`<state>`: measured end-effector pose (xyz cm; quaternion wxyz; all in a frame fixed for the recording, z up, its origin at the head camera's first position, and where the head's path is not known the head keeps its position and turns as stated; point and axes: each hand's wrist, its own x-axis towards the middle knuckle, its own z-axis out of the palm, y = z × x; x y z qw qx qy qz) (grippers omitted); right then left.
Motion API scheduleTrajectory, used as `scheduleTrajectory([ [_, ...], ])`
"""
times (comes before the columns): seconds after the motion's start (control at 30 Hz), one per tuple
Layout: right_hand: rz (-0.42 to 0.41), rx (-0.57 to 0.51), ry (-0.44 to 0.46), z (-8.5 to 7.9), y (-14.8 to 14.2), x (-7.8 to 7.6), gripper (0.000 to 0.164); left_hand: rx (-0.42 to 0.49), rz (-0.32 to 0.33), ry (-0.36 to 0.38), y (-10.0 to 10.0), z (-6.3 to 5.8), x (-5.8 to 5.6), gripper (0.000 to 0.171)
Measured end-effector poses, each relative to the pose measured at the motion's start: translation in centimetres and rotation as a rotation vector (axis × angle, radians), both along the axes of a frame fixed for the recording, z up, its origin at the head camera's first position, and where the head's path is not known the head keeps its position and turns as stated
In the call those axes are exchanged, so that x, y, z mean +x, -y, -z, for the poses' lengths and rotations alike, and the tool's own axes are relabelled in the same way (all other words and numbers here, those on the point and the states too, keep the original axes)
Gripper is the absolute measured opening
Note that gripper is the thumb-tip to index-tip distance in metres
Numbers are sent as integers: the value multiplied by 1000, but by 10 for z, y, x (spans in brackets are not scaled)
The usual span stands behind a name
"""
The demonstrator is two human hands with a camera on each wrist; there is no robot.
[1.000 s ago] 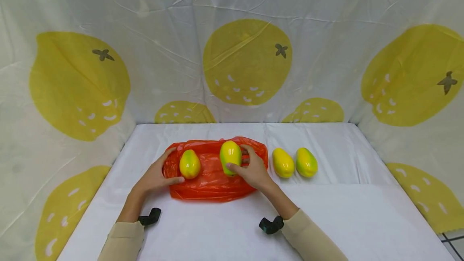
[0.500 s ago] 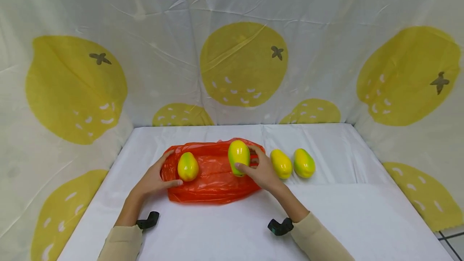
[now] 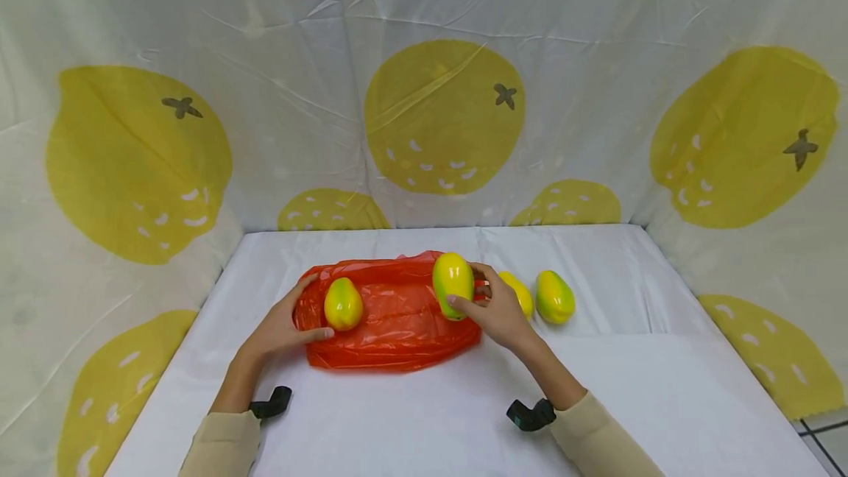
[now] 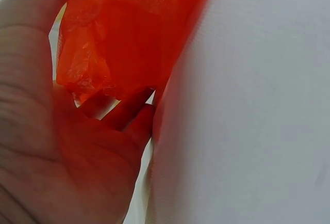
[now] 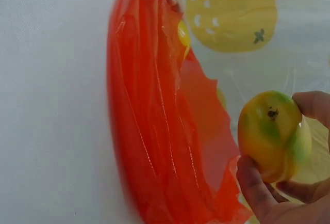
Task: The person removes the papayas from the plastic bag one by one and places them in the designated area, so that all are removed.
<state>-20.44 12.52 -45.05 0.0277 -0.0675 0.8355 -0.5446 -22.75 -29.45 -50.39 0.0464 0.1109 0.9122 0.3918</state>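
Note:
A glossy, egg-shaped yellow-green fruit (image 3: 453, 284) is in my right hand (image 3: 500, 315), thumb and fingers around it, over the right end of a red plastic bag (image 3: 397, 315). Its small brown stem mark shows in the right wrist view, where the fruit (image 5: 269, 133) is apart from the bag (image 5: 149, 105). My left hand (image 3: 280, 326) holds the bag's left end, thumb on the near side and fingers around the far side. Near that thumb a second fruit (image 3: 343, 305) rests at the bag. In the left wrist view, red plastic partly covers my fingers (image 4: 135, 111).
Two more yellow-green fruits lie right of the bag; the nearer one (image 3: 520, 291) is partly hidden behind my right hand, the other (image 3: 555, 297) is in full view. Lemon-printed cloth walls (image 3: 305, 116) stand around the white table (image 3: 629, 381).
My right hand has moved right, carrying its fruit from the bag's middle to its right end. The left hand stays at the bag. The view has shifted slightly.

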Motion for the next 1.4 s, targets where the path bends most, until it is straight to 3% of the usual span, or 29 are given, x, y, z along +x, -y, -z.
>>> scheduleTrajectory([
  [0.33,25,36,-8,-4,-17,1,80,-1,8,-10,1,1,-1,115],
  [0.67,16,28,2,-3,-33,3,77,6,-14,10,3,2,6,115],
  [0.83,38,82,-17,-9,-46,3,80,2,-26,22,4,3,7,115],
  [1.07,55,102,-51,-15,-68,-3,82,-3,-34,23,1,1,3,115],
  [1.4,120,124,-75,-16,-96,3,79,-8,-9,9,0,-5,3,111],
])
